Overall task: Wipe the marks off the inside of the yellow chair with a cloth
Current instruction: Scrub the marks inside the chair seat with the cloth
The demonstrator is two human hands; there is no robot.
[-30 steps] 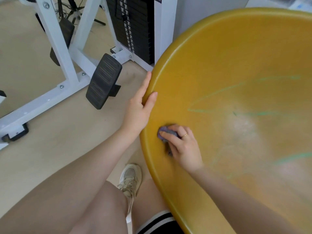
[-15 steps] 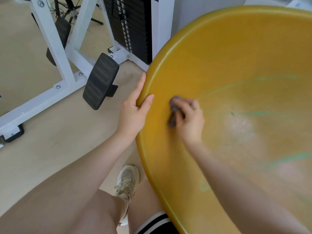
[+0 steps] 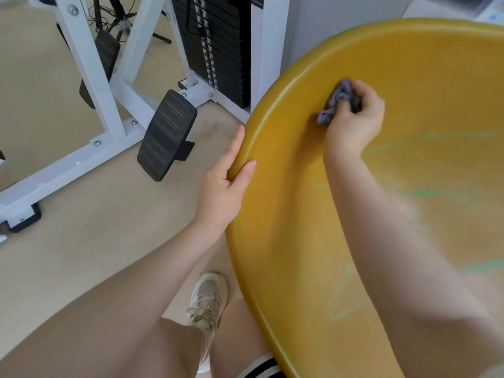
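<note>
The yellow chair is being steadied at its rim by the left hand, whose thumb is lying over the inner lip while straight fingers are pressing the outer side. A bunched grey cloth is being gripped in the curled fingers of the right hand and pressed against the inner wall of the chair, just inside its upper rim. Green marks are being left well below the cloth, toward the middle of the chair's bowl, with a fainter patch nearer the lower rim. The likeliest failure is judged to be missed marks, since rubbing is being done away from them. Pigment may also be smeared rather than lifted if the same soiled fold is being reused. The chair could shift if the rim hold is being loosened under hard strokes.
</note>
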